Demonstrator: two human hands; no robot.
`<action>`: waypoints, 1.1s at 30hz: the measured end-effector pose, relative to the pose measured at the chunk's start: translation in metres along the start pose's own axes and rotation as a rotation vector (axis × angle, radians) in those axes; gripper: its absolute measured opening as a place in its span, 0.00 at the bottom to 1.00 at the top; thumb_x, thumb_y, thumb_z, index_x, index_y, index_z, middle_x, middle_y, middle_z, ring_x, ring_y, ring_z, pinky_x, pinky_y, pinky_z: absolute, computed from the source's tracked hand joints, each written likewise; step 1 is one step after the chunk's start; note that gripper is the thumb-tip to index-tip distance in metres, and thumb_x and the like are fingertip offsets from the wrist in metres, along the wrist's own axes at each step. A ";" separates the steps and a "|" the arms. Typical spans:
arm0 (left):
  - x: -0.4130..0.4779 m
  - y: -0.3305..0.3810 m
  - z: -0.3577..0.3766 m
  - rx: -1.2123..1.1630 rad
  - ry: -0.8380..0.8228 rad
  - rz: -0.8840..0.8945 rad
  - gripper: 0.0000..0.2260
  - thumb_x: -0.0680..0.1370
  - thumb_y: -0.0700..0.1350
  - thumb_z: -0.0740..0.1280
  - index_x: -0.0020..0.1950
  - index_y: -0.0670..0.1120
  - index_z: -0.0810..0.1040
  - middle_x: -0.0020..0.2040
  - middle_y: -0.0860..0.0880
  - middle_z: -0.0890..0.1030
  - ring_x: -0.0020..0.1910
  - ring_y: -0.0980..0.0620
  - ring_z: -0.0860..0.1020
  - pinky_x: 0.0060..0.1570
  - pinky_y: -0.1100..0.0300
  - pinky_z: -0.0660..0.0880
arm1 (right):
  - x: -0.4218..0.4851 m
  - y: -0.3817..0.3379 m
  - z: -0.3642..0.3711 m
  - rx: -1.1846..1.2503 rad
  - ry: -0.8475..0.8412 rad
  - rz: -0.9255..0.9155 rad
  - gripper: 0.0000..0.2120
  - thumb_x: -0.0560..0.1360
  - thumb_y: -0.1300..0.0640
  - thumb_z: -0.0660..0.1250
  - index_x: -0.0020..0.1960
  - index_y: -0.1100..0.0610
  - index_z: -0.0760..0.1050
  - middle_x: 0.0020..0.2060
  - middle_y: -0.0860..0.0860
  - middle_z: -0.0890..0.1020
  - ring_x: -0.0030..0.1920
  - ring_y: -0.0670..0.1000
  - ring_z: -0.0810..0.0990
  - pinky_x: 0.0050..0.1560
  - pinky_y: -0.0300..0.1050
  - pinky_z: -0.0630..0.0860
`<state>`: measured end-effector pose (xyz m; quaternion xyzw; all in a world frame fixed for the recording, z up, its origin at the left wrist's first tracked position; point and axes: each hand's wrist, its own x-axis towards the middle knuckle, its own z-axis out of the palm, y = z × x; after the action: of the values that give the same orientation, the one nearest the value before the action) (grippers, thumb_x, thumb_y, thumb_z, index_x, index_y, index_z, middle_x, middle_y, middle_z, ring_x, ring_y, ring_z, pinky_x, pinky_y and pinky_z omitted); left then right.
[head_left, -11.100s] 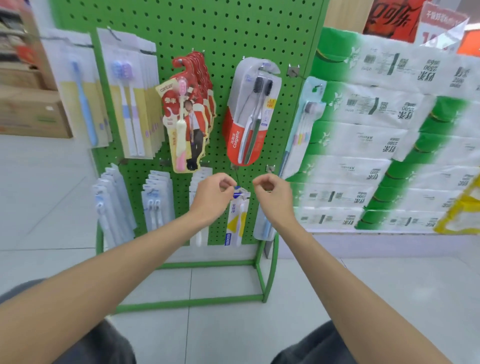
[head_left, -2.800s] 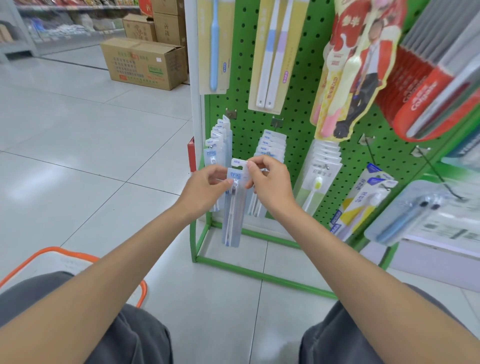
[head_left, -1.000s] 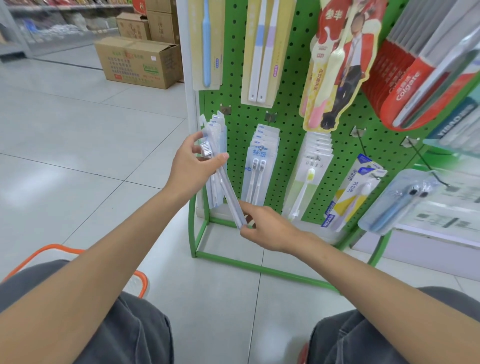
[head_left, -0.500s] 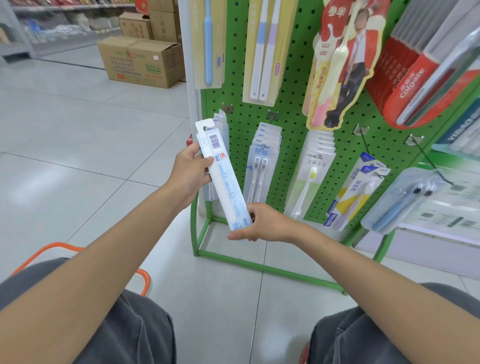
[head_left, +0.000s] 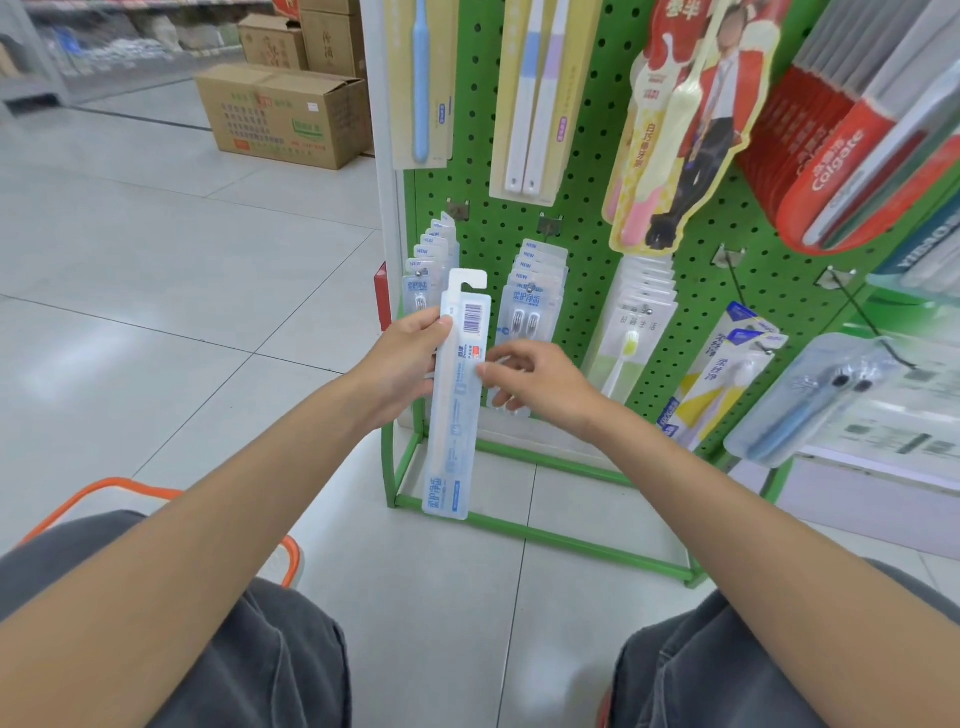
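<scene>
Head view: we log one toothbrush pack (head_left: 456, 410) held clear of any hook in front of the lower left part of the green pegboard rack (head_left: 587, 208). The pack stands nearly upright, hang tab at the top and barcode side turned to the camera. Its lower end hangs in front of the rack's base frame, above the tiled floor (head_left: 156, 270). The left grip (head_left: 408, 364) is closed round the pack's upper part from the left, with the thumb lying over the near face just beside the barcode and the other fingers hidden behind. The right grip (head_left: 540, 384) comes in from the right with its fingers loosely bent. Its fingertips (head_left: 484, 370) meet the pack's right edge below the barcode, but the frame is blurred there and we cannot tell whether they pinch the edge or only touch it. Behind the held pack, a left row of hung packs (head_left: 434, 249) sits just left of it and a middle row of hung packs (head_left: 535, 291) just right. Further right hang white packs with a yellow brush (head_left: 636, 332), and red packs (head_left: 841, 156) hang at upper right. A cardboard box (head_left: 285, 114) stands on the floor well behind, and an orange basket rim (head_left: 104, 493) shows by our left knee.
</scene>
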<state>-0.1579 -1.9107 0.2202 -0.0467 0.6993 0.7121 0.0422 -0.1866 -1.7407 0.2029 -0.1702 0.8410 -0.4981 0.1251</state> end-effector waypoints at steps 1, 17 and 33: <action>0.000 -0.001 0.000 0.008 -0.014 -0.005 0.12 0.85 0.45 0.55 0.64 0.49 0.76 0.53 0.49 0.83 0.49 0.53 0.83 0.49 0.55 0.79 | 0.002 -0.003 -0.002 0.023 0.052 -0.021 0.09 0.76 0.50 0.70 0.53 0.53 0.78 0.45 0.52 0.84 0.38 0.49 0.83 0.47 0.51 0.81; -0.002 -0.002 -0.002 0.012 -0.132 -0.053 0.11 0.85 0.47 0.56 0.58 0.51 0.79 0.48 0.52 0.84 0.48 0.53 0.82 0.51 0.56 0.78 | 0.010 -0.033 -0.008 0.253 0.320 -0.078 0.06 0.79 0.59 0.67 0.43 0.56 0.79 0.31 0.46 0.79 0.27 0.42 0.74 0.30 0.33 0.70; -0.001 -0.002 -0.003 0.290 0.011 0.098 0.14 0.73 0.53 0.74 0.55 0.51 0.76 0.47 0.49 0.84 0.46 0.58 0.81 0.48 0.62 0.77 | 0.010 -0.052 -0.008 0.483 0.105 -0.013 0.14 0.79 0.56 0.64 0.60 0.64 0.79 0.50 0.58 0.83 0.45 0.53 0.78 0.47 0.44 0.77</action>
<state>-0.1571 -1.9133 0.2184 -0.0097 0.7965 0.6044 0.0100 -0.1899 -1.7616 0.2520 -0.1144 0.7019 -0.6936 0.1149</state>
